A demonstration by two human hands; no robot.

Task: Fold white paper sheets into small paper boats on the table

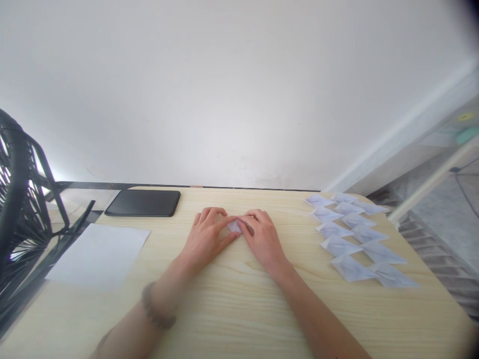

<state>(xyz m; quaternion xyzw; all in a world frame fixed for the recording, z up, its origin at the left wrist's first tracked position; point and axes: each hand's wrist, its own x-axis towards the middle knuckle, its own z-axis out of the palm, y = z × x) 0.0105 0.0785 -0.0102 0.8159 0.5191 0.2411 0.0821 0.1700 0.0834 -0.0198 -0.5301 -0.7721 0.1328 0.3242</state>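
Observation:
A small piece of folded white paper (pixel 234 226) lies between my two hands at the middle of the table. My left hand (pixel 206 234) pinches its left side, with the thumb along the lower edge and the forefinger at the top. From the other side, my right hand (pixel 261 237) presses thumb and fingertips on the paper's right edge. The fingertips of both hands almost meet at its top. Parts of the paper are covered by the fingers, so its full shape is hidden. A dark beaded bracelet circles my left wrist.
Several folded white paper pieces (pixel 352 268) stand in rows on the right of the wooden table (pixel 224 319). At the left lie a stack or sheet of white paper (pixel 99 254) and a black phone (pixel 142 203). A black woven chair (pixel 18 199) borders the left edge; a white wall rises behind.

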